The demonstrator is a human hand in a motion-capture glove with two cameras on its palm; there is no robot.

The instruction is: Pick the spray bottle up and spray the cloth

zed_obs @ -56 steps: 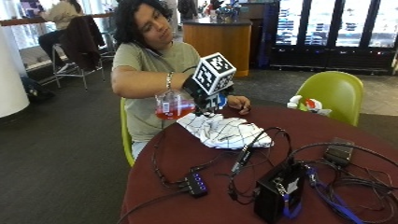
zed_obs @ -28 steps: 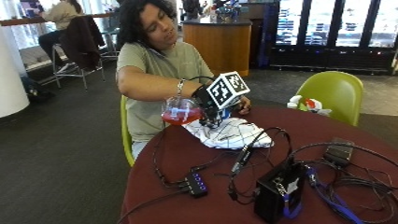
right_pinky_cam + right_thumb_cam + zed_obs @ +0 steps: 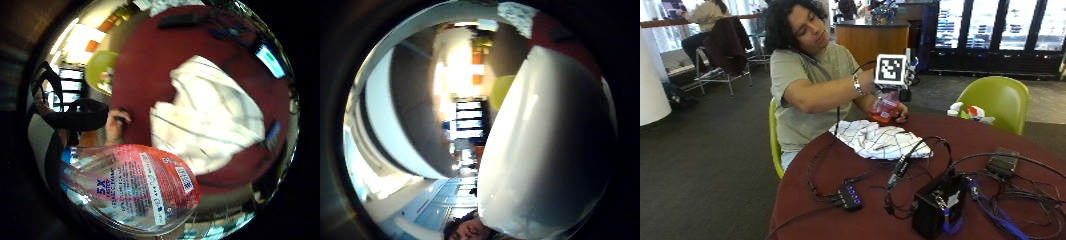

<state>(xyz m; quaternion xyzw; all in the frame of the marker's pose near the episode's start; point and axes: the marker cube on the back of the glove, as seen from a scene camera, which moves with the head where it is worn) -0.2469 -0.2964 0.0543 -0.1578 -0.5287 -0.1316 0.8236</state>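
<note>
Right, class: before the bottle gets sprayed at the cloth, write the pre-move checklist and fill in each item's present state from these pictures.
1. Spray bottle lifted off the table: ok.
2. Right hand grips the bottle: ok.
3. Cloth lies on the table below the bottle: ok.
4. Nozzle aimed at the cloth: cannot tell; the hand hides it.
5. Finger on the trigger: cannot tell.
6. Bare hand clear of the spray path: not ok; it rests by the bottle's base.
</note>
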